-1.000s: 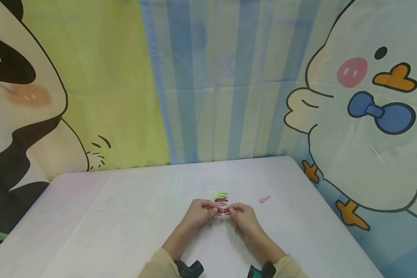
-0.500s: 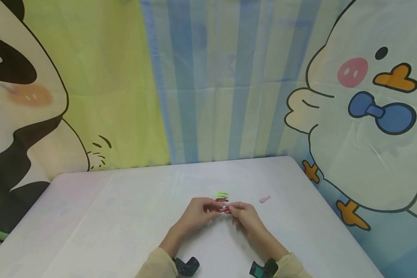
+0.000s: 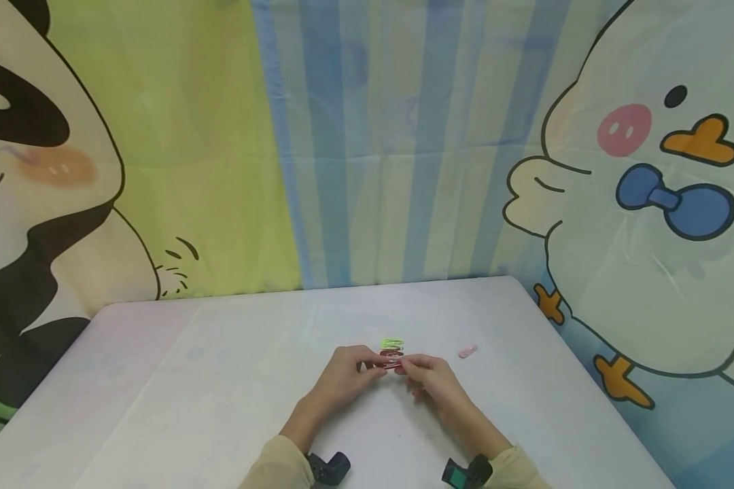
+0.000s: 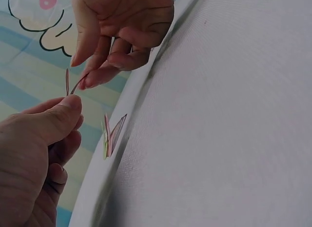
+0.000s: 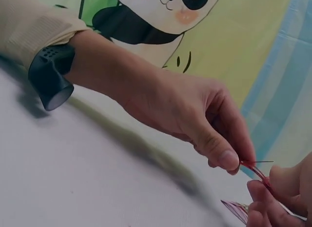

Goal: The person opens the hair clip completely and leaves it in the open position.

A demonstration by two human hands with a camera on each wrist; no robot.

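Observation:
A red snap hair clip (image 3: 393, 365) is held between my two hands above the table. My left hand (image 3: 350, 372) pinches one end of it with thumb and fingertips. At the other end, my right hand (image 3: 431, 380) has its thumb and fingertips on the clip. In the left wrist view the hair clip (image 4: 73, 86) is sprung apart, its two thin parts spread in a V. The right wrist view shows the clip (image 5: 254, 170) bridging both hands' fingertips. Just beyond the hands lie green hair clips (image 3: 392, 342) and a dark red hair clip (image 3: 392, 352), lined up.
A pink hair clip (image 3: 467, 351) lies alone to the right on the white table (image 3: 189, 394). Behind the table hangs a curtain (image 3: 376, 136) with stripes and cartoon animals. Each wrist wears a dark camera mount (image 3: 329, 468).
The clip has turned between the fingers, and the left hand has changed its grip, opening its thumb wider and then pinching one end. The hands have stayed nearly in place; the head view has shifted slightly.

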